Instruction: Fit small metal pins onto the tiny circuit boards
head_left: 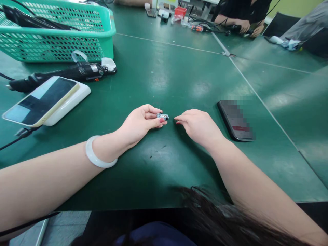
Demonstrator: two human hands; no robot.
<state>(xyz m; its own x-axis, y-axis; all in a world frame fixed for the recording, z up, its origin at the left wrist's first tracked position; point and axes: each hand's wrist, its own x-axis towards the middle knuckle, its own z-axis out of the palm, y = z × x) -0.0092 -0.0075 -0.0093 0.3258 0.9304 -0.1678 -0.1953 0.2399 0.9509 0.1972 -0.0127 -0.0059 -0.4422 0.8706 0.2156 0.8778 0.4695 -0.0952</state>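
Between the thumb and fingers of my left hand [139, 123] is a small, silvery oblong part [162, 117] with a dark end; its exact kind is too small to make out. A pale bangle [95, 155] circles that wrist. My right hand [196, 124] is just to the right, thumb and forefinger pinched together, with a narrow gap between it and the part. A tiny bit shows at its fingertips, too small to name. Both hands are above the green tabletop [164, 171].
A green plastic basket [109, 37] with black tools stands back left. Before it lie a black corded tool [77, 71] and a phone [42, 100] on a white block [68, 106]. A dark phone [235, 123] lies at right. Another person's hands [243, 26] work across the table.
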